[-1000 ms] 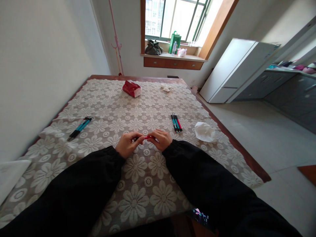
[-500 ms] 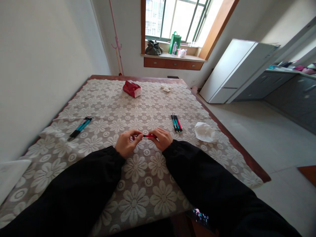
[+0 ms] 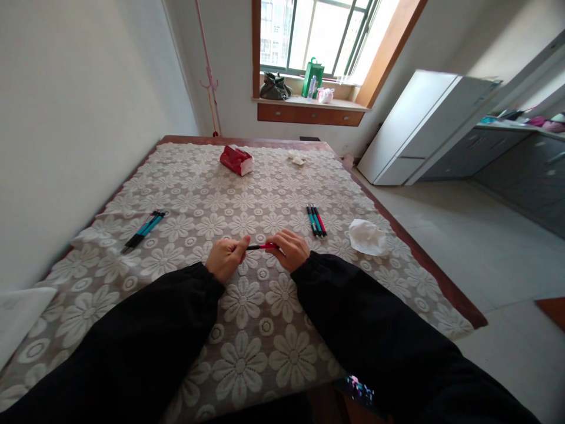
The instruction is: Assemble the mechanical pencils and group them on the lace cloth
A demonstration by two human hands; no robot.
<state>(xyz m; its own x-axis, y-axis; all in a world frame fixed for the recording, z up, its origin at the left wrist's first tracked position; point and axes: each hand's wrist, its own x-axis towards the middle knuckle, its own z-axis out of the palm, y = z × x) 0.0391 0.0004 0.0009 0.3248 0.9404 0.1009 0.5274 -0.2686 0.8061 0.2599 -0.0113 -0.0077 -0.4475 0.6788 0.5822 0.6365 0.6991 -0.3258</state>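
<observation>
A red and black pen (image 3: 256, 247) lies level between my two hands, just above the tablecloth. My left hand (image 3: 224, 259) is closed at its black end, with the thumb along the top and that end hidden inside the fingers. Around the red part, my right hand (image 3: 289, 248) is closed in a pinch. To the right of my hands lie several pens (image 3: 315, 221) side by side, teal and red with black ends. On the left, more teal and black pens (image 3: 145, 231) rest in a slanted group.
A patterned lace cloth (image 3: 241, 362) covers the table. Crumpled white tissue (image 3: 367, 237) lies at the right, with a smaller crumpled piece (image 3: 296, 158) farther back. A red tissue pack (image 3: 236, 160) stands near the far edge. White paper (image 3: 22, 318) is at the left edge.
My left hand has shifted slightly left and its fingers have curled in. More of the pen's black part shows between my hands. My right hand has hardly moved.
</observation>
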